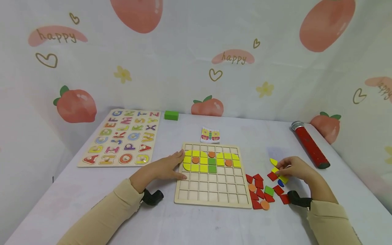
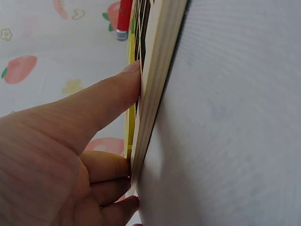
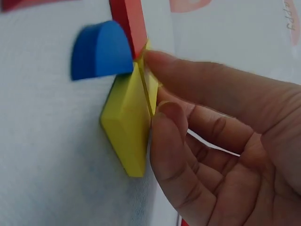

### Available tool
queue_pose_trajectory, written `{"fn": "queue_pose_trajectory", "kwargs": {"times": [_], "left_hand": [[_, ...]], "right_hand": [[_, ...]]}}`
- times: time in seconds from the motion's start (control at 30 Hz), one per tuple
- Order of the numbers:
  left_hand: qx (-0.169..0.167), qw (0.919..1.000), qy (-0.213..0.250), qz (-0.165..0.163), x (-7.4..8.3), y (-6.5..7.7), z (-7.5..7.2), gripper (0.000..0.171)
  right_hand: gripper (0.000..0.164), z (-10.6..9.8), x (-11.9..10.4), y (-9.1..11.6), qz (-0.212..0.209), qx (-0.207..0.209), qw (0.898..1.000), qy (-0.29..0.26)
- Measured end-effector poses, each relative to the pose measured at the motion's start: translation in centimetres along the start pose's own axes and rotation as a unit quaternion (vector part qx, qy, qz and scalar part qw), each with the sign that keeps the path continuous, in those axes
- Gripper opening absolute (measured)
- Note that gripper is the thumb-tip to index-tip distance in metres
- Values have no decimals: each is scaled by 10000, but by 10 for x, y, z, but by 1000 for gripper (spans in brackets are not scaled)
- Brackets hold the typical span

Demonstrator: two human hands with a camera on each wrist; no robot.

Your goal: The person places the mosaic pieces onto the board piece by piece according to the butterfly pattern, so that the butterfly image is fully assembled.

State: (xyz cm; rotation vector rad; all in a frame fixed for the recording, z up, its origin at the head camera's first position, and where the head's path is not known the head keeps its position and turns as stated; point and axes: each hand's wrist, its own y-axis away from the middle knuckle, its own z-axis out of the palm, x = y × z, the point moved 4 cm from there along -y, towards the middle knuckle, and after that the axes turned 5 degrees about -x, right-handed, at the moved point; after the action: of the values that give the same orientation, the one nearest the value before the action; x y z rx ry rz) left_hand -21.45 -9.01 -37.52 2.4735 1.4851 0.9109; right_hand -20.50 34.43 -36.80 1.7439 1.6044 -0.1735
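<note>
A wooden grid board [image 1: 213,189] lies in the middle, its upper rows holding yellow, orange and green tiles. My left hand [image 1: 166,167] rests along its left edge, thumb and fingers extended; the left wrist view shows the thumb tip against the board's side [image 2: 157,70]. Right of the board, my right hand [image 1: 294,168] is among loose pieces, its thumb and index finger bent. Between those fingertips it pinches a small yellow tile [image 3: 149,89]. Another yellow tile [image 3: 126,122] and a blue half-round piece [image 3: 101,52] lie beside the fingers.
Several red tiles [image 1: 259,184], orange discs [image 1: 264,205] and a green tile [image 1: 269,191] lie by the board's right edge. Behind the board is a butterfly pattern card [image 1: 210,135]. An alphabet board [image 1: 122,136], a green block [image 1: 171,115] and a red microphone [image 1: 310,144] stand farther out.
</note>
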Motion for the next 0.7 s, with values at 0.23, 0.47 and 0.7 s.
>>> {"fn": "queue_pose_trajectory", "kwargs": {"times": [0.23, 0.47, 0.7], "left_hand": [[-6, 10000, -14, -7, 1, 1, 0, 95], [2, 10000, 23, -12, 2, 3, -1, 94], [9, 10000, 21, 4, 2, 2, -1, 94]], "right_hand": [[38, 1, 1, 1, 11, -38, 10000, -73], [31, 2, -2, -2, -118, 2, 9996, -272], [41, 4, -11, -4, -514, -127, 9963, -683]]}}
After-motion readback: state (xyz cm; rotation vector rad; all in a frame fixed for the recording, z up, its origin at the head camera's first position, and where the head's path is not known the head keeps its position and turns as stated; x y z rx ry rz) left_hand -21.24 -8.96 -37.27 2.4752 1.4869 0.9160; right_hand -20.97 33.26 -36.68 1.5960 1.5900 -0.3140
